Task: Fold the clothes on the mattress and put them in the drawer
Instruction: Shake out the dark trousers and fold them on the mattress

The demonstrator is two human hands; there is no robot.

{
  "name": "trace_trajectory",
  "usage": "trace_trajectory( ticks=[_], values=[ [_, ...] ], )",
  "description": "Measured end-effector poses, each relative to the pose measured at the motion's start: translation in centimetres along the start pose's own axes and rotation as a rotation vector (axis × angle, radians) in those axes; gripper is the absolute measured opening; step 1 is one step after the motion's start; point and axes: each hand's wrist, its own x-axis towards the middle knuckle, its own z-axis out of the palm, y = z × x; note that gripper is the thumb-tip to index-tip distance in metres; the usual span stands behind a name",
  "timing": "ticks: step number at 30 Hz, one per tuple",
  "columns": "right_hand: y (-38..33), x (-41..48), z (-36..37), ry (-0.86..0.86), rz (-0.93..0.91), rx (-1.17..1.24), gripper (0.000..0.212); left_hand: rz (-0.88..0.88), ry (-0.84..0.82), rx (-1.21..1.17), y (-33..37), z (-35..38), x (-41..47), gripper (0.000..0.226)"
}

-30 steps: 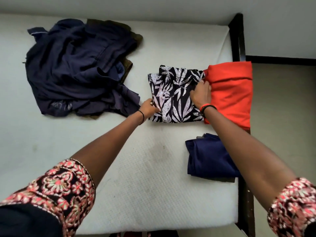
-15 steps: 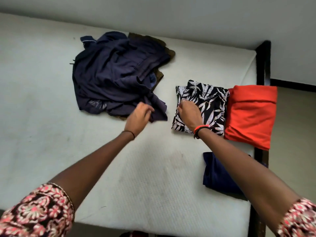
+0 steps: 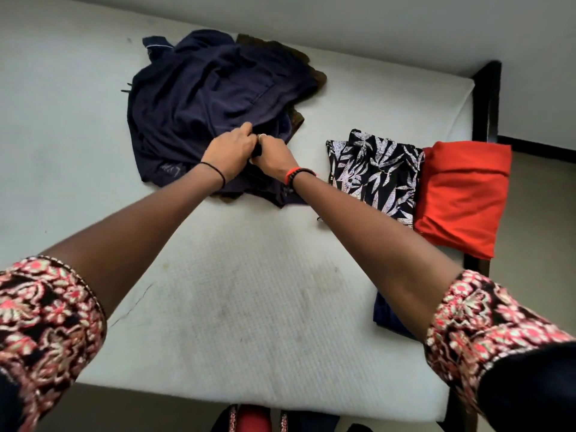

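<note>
1. We see the left hand (image 3: pixel 229 151) and the right hand (image 3: pixel 276 155), fingers curled, both pinching the navy pile (image 3: pixel 199 95) (upper centre of frame).
2. The folded leaf-print garment (image 3: pixel 374 176) lies at the right.

I see the mattress (image 3: pixel 249 307) spread across the view, with the bed frame (image 3: pixel 486 98) along its right side and the floor (image 3: pixel 536 244) beyond that. The heap of clothes (image 3: pixel 202 98) lies on the far left-centre of the mattress. My left hand (image 3: pixel 229 149) and right hand (image 3: pixel 274 154) meet at the heap's near edge, touching each other, fingers curled into its cloth. Right of the heap, apart from it, lies the first folded garment (image 3: pixel 374 173). Touching its right side is the second folded garment (image 3: pixel 461 194), which overhangs the mattress edge onto the frame. The third folded garment (image 3: pixel 385 313) lies nearer me by the right edge, partly hidden under my right forearm.
</note>
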Motion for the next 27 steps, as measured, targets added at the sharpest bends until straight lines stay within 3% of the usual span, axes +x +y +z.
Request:
trace_trajectory(
  ticks=[4, 9, 13, 16, 20, 23, 27],
  values=[
    [-0.4, -2.2, -0.4, -0.020, 0.021, 0.003, 0.032, 0.098, 0.127, -0.023, -0.2, 0.2, -2.9, 0.018],
    [-2.4, -5.2, -1.7, 0.004, -0.032, 0.125, 0.027, -0.165, 0.093, -0.299, 0.9, -2.9, -6.0, 0.020],
    [-5.7, -7.6, -4.5, 0.087, -0.036, 0.292, 0.022, -0.209, 0.206, -0.537, 1.4, -7.5, -7.9, 0.020],
    [-8.3, -8.9, -7.2, 0.151, -0.081, 0.406, 0.023, -0.213, 0.303, -0.736, 1.5, -10.6, -8.9, 0.041],
    [-13.1, -10.9, -12.7, 0.222, -0.170, 0.482, 0.022, -0.193, 0.505, -0.595, 1.2, -15.9, -9.9, 0.046],
    [-16.0, -11.8, -16.0, 0.233, -0.193, 0.544, 0.023, -0.222, 0.555, -0.535, 1.6, -20.4, -10.4, 0.043],
    [-19.6, -14.5, -21.5, 0.288, -0.261, 0.650, 0.021, -0.157, 0.628, -0.469, 2.1, -26.8, -11.0, 0.056]
  ],
)
